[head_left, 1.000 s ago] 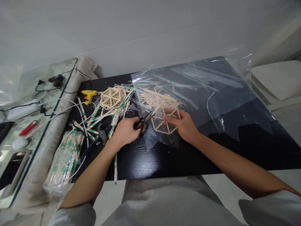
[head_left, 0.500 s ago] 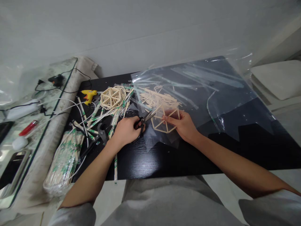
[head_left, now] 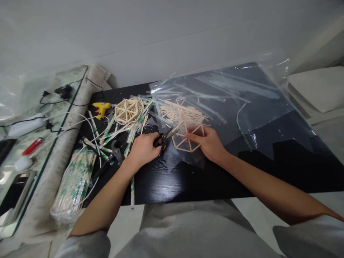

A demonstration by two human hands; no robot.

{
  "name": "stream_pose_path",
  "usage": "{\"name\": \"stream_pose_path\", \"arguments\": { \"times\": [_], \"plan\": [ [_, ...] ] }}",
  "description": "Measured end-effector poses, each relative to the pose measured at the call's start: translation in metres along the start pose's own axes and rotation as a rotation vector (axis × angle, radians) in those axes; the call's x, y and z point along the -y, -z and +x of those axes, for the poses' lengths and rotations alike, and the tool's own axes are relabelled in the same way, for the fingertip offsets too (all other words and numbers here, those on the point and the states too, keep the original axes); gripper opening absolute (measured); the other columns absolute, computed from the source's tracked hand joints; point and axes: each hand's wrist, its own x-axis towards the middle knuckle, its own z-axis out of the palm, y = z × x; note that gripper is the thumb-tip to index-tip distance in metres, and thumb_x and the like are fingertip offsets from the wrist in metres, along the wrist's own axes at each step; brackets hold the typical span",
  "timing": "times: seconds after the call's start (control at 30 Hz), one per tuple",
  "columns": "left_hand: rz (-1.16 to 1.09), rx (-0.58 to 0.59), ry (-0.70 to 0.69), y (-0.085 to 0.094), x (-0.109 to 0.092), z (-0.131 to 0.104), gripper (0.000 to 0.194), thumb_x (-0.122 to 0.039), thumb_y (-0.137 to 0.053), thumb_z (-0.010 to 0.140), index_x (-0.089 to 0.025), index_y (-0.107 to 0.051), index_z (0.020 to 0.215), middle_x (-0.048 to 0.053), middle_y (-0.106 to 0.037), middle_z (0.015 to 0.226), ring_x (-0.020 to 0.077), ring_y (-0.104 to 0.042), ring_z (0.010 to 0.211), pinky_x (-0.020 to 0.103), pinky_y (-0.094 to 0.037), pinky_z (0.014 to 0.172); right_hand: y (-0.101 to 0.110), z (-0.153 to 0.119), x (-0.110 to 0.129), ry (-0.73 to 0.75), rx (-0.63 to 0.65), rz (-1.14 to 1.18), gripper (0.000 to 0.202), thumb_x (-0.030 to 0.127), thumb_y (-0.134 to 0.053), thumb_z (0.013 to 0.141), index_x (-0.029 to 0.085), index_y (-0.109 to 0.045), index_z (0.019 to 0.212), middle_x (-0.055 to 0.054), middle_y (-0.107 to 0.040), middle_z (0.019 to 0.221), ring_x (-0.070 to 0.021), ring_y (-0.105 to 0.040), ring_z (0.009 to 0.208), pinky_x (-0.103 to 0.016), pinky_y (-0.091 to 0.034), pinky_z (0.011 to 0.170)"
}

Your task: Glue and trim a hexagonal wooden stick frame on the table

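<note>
My left hand (head_left: 145, 149) is wrapped round the handles of black scissors (head_left: 171, 134), their blades pointing right to the edge of a wooden stick frame. That hexagonal frame (head_left: 188, 147), with spokes meeting in its middle, is pinched in my right hand (head_left: 211, 142) by thumb and fingers. Clear plastic film (head_left: 176, 163) lies around and behind the frame; whether it is fixed to the sticks I cannot tell. Beyond the frame is a pile of short cut sticks (head_left: 182, 114). A finished-looking ball of sticks (head_left: 127, 111) sits to the left among wrapped chopsticks.
A yellow glue gun (head_left: 100, 110) lies at the back left, with a dark cutter (head_left: 117, 152) nearer. A packet of wrapped chopsticks (head_left: 75, 179) and a white cable (head_left: 100, 157) lie at the left edge. A large clear plastic sheet (head_left: 231, 104) covers the right of the black table (head_left: 258, 179).
Almost nothing differs. The scissors and the stick frame have shifted very slightly, and both hands keep their holds.
</note>
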Motion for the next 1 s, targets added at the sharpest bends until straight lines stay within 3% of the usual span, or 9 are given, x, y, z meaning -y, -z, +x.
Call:
{"name": "stream_pose_path", "arguments": {
  "times": [1.0],
  "plan": [
    [0.158,0.115,0.044,0.0015,-0.0058,0.0015,0.016,-0.025,-0.055,0.094,-0.019,-0.069,0.088,0.012,-0.078,0.089,0.0278,-0.074,0.086,0.032,-0.043,0.073,-0.0027,-0.0044,0.0021,0.023,-0.06,-0.098,0.036,0.046,-0.097,0.06,0.025,-0.081,0.083,-0.002,-0.079,0.078,-0.0237,-0.074,0.073,-0.043,-0.061,0.083]
  ]
}}
